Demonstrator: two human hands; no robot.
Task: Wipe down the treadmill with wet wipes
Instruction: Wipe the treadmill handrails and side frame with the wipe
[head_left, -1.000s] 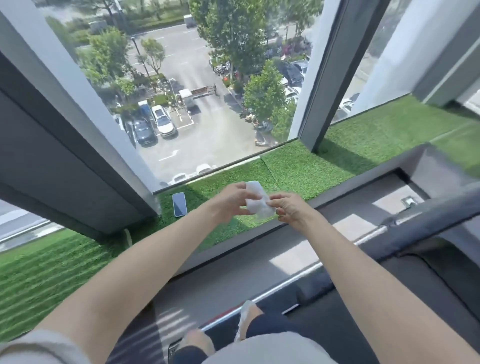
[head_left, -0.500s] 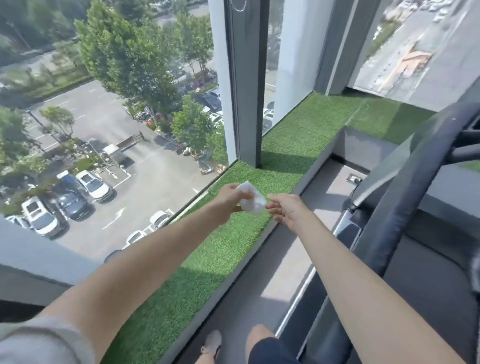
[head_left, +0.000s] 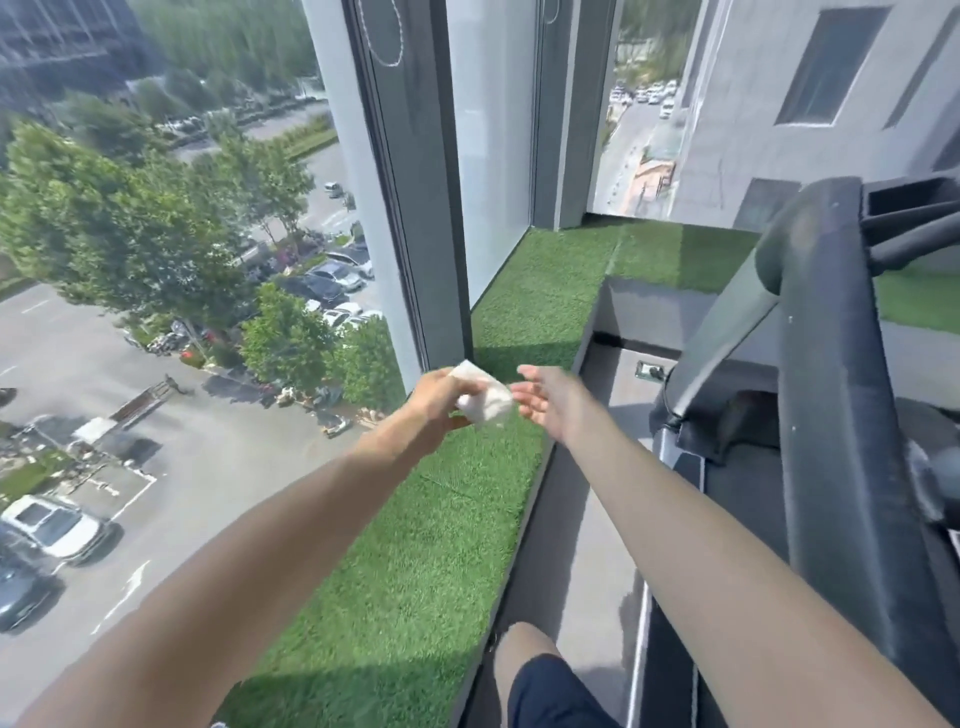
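Observation:
A crumpled white wet wipe (head_left: 485, 399) is pinched in my left hand (head_left: 439, 399), held out in front of me over the strip of artificial grass. My right hand (head_left: 548, 404) is just to the right of the wipe with its fingers spread and nothing in it, apart from the wipe by a small gap. The dark treadmill fills the right side: a thick black upright post (head_left: 826, 374) rises from the base, with the handrail frame (head_left: 914, 218) at the top right. The belt is mostly out of view.
A green artificial grass ledge (head_left: 426, 561) runs along the floor-to-ceiling window (head_left: 171, 291), with a grey window pillar (head_left: 415, 182) ahead. A grey floor strip (head_left: 587, 551) lies between grass and treadmill. A floor socket (head_left: 650, 371) sits near the post's foot. My knee (head_left: 535, 670) shows below.
My view has swung right, away from the phone on the grass and toward the treadmill post. My right hand has let go of the wipe and opened; the left hand still holds it.

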